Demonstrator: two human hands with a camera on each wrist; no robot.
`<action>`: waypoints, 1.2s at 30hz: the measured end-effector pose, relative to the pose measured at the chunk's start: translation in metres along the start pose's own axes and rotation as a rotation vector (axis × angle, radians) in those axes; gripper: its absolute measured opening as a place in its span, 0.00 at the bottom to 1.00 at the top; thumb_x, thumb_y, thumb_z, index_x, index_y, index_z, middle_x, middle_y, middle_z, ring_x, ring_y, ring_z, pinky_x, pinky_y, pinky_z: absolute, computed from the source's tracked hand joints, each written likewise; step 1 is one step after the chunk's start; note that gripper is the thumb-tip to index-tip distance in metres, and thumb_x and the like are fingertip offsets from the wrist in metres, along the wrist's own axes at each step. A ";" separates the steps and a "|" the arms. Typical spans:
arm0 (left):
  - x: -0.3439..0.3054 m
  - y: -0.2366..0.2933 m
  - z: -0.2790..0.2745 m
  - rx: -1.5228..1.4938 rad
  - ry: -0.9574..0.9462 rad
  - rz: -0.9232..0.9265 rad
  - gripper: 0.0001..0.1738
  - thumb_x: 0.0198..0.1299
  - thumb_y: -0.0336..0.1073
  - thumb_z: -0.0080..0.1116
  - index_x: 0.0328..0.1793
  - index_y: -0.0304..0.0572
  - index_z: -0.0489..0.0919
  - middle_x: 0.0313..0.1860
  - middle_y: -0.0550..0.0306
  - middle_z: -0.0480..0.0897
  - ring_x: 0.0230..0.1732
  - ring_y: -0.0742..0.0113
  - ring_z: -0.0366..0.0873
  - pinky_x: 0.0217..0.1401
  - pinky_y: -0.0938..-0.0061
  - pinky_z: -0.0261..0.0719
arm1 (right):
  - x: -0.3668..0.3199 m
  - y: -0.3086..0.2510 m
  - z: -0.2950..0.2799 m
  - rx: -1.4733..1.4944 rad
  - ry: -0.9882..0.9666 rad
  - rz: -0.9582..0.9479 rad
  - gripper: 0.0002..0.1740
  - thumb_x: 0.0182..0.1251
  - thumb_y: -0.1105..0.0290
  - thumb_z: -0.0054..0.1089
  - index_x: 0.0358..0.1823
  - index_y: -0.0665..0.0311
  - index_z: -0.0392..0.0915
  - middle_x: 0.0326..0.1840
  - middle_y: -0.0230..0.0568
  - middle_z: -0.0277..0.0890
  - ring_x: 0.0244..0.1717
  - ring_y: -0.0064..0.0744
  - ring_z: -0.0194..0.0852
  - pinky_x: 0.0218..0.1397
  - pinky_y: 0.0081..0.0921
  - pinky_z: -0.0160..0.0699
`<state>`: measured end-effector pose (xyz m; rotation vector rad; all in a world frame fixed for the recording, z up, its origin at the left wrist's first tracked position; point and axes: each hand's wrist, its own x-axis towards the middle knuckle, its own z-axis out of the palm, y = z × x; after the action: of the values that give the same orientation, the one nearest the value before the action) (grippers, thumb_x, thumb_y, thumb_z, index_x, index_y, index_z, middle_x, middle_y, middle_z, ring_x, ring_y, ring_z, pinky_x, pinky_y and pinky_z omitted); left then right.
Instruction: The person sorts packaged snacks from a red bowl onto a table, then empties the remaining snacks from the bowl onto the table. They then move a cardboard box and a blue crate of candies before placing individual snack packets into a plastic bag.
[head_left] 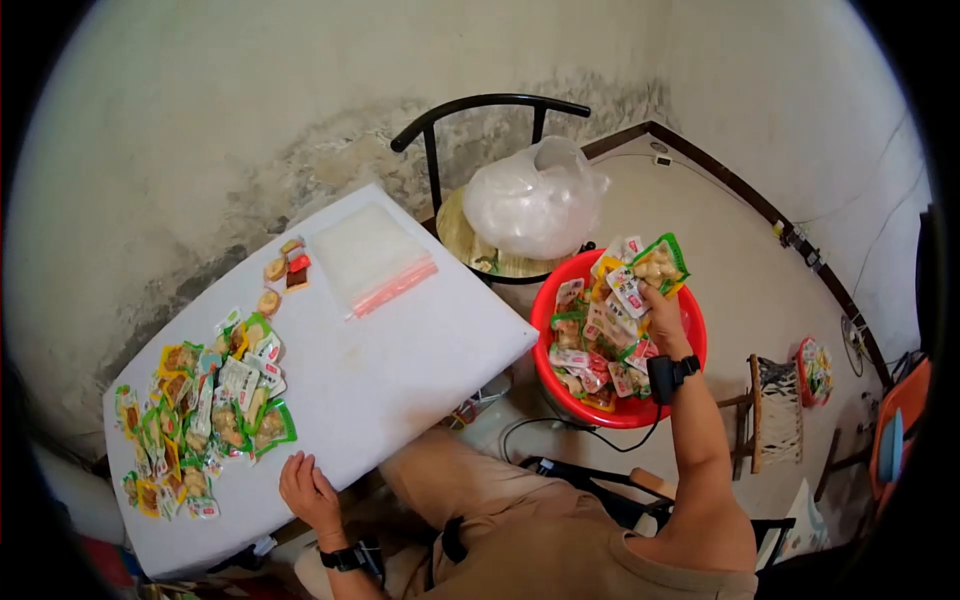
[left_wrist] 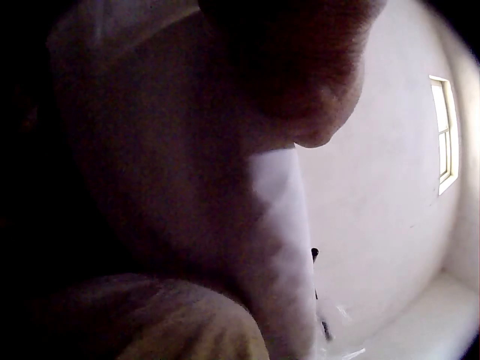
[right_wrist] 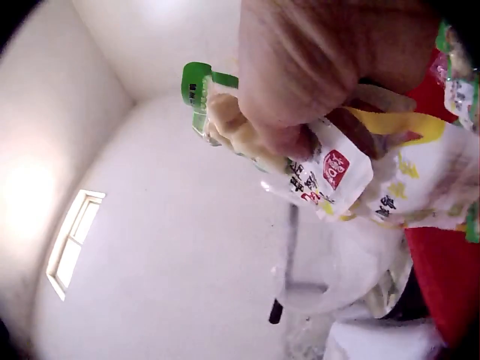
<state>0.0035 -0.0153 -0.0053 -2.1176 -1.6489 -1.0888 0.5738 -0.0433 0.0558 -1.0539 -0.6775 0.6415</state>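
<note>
Currently: green-edged food packet point(head_left: 660, 262), pinched in right hand point(head_left: 667, 322) above red basin point(head_left: 545, 372). Judged light, soft, lumpy inside, film likely slippery; best held by flat sealed edge, contents uncrushed. White label point(right_wrist: 358, 166) beside hand: red emblem point(right_wrist: 335, 169), Chinese characters, too blurred for sure reading. Left hand point(head_left: 311, 490) resting on edge of white table point(head_left: 410, 370), fingers point(head_left: 297, 474) loosely laid, holding nothing.

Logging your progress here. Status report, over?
Right hand gripping packets over red tub. Left hand resting on white table, near edge. Possible snag: table corner beside tub.
</note>
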 end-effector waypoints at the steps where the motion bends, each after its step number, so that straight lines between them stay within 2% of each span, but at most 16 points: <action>1: 0.000 0.000 0.000 0.001 0.008 -0.008 0.10 0.54 0.29 0.49 0.41 0.38 0.77 0.47 0.50 0.76 0.52 0.49 0.70 0.55 0.60 0.65 | 0.002 0.000 -0.001 0.007 -0.020 0.008 0.21 0.57 0.75 0.55 0.53 0.67 0.66 0.46 0.35 0.73 0.44 0.27 0.74 0.46 0.24 0.74; 7: -0.001 0.001 -0.005 -0.068 0.026 -0.058 0.11 0.47 0.26 0.53 0.39 0.40 0.78 0.45 0.51 0.77 0.50 0.53 0.72 0.54 0.62 0.67 | -0.009 -0.012 0.067 0.059 -0.256 0.144 0.20 0.60 0.70 0.52 0.54 0.68 0.66 0.48 0.42 0.74 0.47 0.32 0.75 0.50 0.30 0.74; 11: 0.001 -0.003 -0.005 -0.130 0.071 -0.076 0.10 0.48 0.29 0.56 0.39 0.45 0.77 0.43 0.55 0.77 0.49 0.55 0.73 0.48 0.62 0.70 | -0.038 -0.025 0.201 0.144 -0.607 0.176 0.24 0.58 0.70 0.54 0.55 0.69 0.64 0.50 0.46 0.72 0.48 0.36 0.75 0.52 0.34 0.74; 14: 0.001 -0.004 -0.008 -0.156 0.070 -0.092 0.10 0.48 0.29 0.56 0.39 0.45 0.77 0.45 0.56 0.76 0.50 0.56 0.73 0.49 0.63 0.69 | -0.046 0.009 0.292 0.010 -0.746 0.048 0.23 0.55 0.76 0.54 0.55 0.67 0.64 0.47 0.38 0.72 0.42 0.28 0.74 0.48 0.26 0.73; 16: 0.002 -0.005 -0.011 -0.174 0.052 -0.103 0.11 0.48 0.30 0.56 0.40 0.45 0.77 0.46 0.57 0.76 0.51 0.57 0.72 0.50 0.63 0.69 | -0.075 -0.002 0.364 -0.167 -0.975 -0.090 0.22 0.55 0.75 0.54 0.53 0.66 0.67 0.47 0.34 0.72 0.47 0.26 0.69 0.51 0.24 0.68; 18: 0.001 -0.008 -0.014 -0.192 0.030 -0.113 0.11 0.48 0.30 0.57 0.41 0.45 0.77 0.47 0.57 0.76 0.52 0.57 0.72 0.51 0.63 0.68 | -0.099 0.007 0.426 -0.196 -1.185 0.007 0.21 0.54 0.75 0.53 0.52 0.66 0.69 0.47 0.33 0.71 0.46 0.23 0.68 0.50 0.23 0.68; 20: 0.000 -0.009 -0.014 -0.232 0.010 -0.101 0.12 0.48 0.30 0.57 0.41 0.45 0.78 0.46 0.56 0.77 0.51 0.56 0.73 0.50 0.64 0.69 | -0.127 0.008 0.485 -0.339 -1.382 -0.250 0.21 0.52 0.77 0.52 0.51 0.65 0.69 0.47 0.35 0.72 0.46 0.26 0.70 0.49 0.23 0.69; 22: -0.003 -0.010 -0.014 -0.232 -0.007 -0.126 0.11 0.49 0.32 0.57 0.41 0.44 0.77 0.47 0.56 0.75 0.54 0.57 0.70 0.53 0.64 0.67 | -0.158 0.032 0.535 -0.329 -1.272 -0.810 0.22 0.49 0.76 0.55 0.50 0.59 0.72 0.50 0.42 0.72 0.46 0.37 0.74 0.45 0.31 0.74; 24: -0.001 -0.011 -0.012 -0.284 0.003 -0.122 0.11 0.49 0.32 0.57 0.41 0.44 0.77 0.47 0.56 0.75 0.53 0.57 0.70 0.53 0.65 0.66 | -0.183 0.050 0.570 -0.415 -1.312 -0.908 0.22 0.49 0.75 0.56 0.49 0.56 0.72 0.52 0.43 0.70 0.48 0.42 0.72 0.45 0.33 0.74; 26: 0.000 -0.010 -0.014 -0.261 0.006 -0.132 0.12 0.48 0.32 0.57 0.41 0.44 0.77 0.47 0.56 0.75 0.53 0.58 0.70 0.53 0.66 0.66 | -0.202 0.073 0.595 -0.507 -1.343 -1.003 0.22 0.48 0.74 0.56 0.49 0.53 0.73 0.55 0.44 0.68 0.50 0.47 0.70 0.45 0.35 0.74; 28: 0.001 -0.010 -0.015 -0.285 0.013 -0.135 0.11 0.49 0.31 0.57 0.41 0.44 0.79 0.46 0.55 0.77 0.52 0.58 0.71 0.52 0.66 0.66 | -0.214 0.104 0.612 -0.642 -1.285 -1.249 0.23 0.49 0.74 0.55 0.50 0.51 0.73 0.58 0.43 0.65 0.53 0.46 0.68 0.45 0.33 0.75; 29: 0.003 -0.009 -0.016 -0.282 0.002 -0.145 0.11 0.48 0.31 0.57 0.40 0.44 0.79 0.46 0.56 0.77 0.52 0.59 0.71 0.52 0.66 0.65 | -0.218 0.121 0.617 -0.672 -1.425 -1.149 0.28 0.49 0.73 0.55 0.56 0.48 0.68 0.61 0.46 0.61 0.59 0.50 0.62 0.52 0.40 0.71; 30: 0.004 -0.009 -0.016 -0.293 -0.001 -0.136 0.11 0.48 0.31 0.57 0.40 0.44 0.79 0.46 0.56 0.77 0.52 0.59 0.71 0.52 0.66 0.65 | -0.222 0.130 0.616 -0.685 -1.416 -1.147 0.28 0.49 0.73 0.55 0.56 0.48 0.68 0.61 0.46 0.61 0.59 0.50 0.62 0.52 0.40 0.71; 32: 0.004 -0.008 -0.017 -0.289 -0.020 -0.164 0.11 0.49 0.31 0.57 0.40 0.44 0.79 0.46 0.56 0.77 0.52 0.58 0.71 0.51 0.66 0.66 | -0.229 0.140 0.606 -0.865 -1.444 -1.249 0.35 0.49 0.72 0.57 0.62 0.47 0.61 0.63 0.50 0.58 0.64 0.53 0.54 0.59 0.50 0.62; 33: 0.003 -0.008 -0.015 -0.306 -0.027 -0.152 0.11 0.49 0.31 0.57 0.40 0.44 0.79 0.46 0.56 0.77 0.52 0.58 0.71 0.51 0.66 0.66 | -0.225 0.137 0.602 -0.791 -1.554 -1.164 0.40 0.47 0.70 0.60 0.66 0.49 0.56 0.63 0.52 0.56 0.67 0.57 0.47 0.62 0.58 0.52; 36: 0.002 -0.009 -0.014 -0.297 -0.006 -0.146 0.11 0.48 0.31 0.57 0.40 0.44 0.79 0.46 0.56 0.77 0.51 0.58 0.71 0.51 0.66 0.66 | -0.210 0.098 0.568 -0.758 -1.559 -1.166 0.40 0.47 0.69 0.61 0.65 0.54 0.57 0.63 0.52 0.57 0.66 0.56 0.48 0.60 0.57 0.55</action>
<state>-0.0096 -0.0189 0.0038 -2.2012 -1.7615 -1.4538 -0.0061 0.1492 0.1165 -0.4028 -2.7658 -0.0140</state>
